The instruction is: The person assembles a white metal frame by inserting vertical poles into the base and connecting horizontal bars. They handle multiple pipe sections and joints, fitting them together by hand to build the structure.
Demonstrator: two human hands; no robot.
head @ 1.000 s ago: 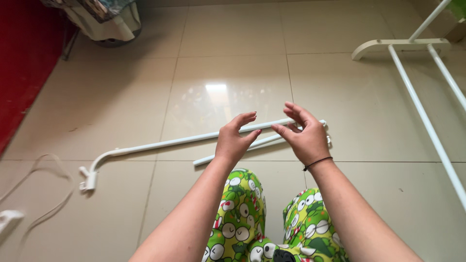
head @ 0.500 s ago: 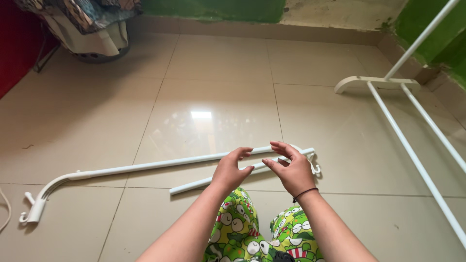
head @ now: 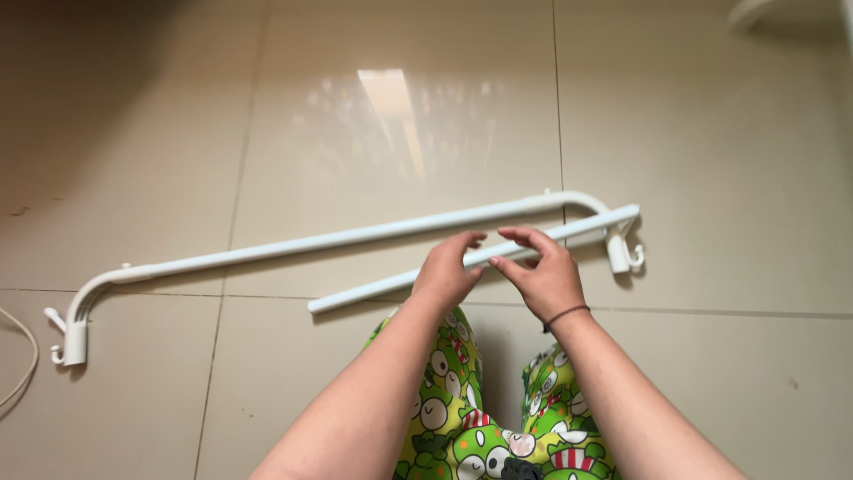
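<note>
White straight rod (head: 391, 283) lies on glossy beige tile floor (head: 711, 160); both hands' fingers open above.

Floor (head: 711, 373): glossy beige tiles with grout lines. Lying on it: long white tube (head: 293, 244), both ends bent, just beyond the fingertips (head: 475, 238); short straight white tube (head: 373, 289), passing under the fingers, angled. White cord (head: 22, 378) far left of the fingers, at the edge.
</note>
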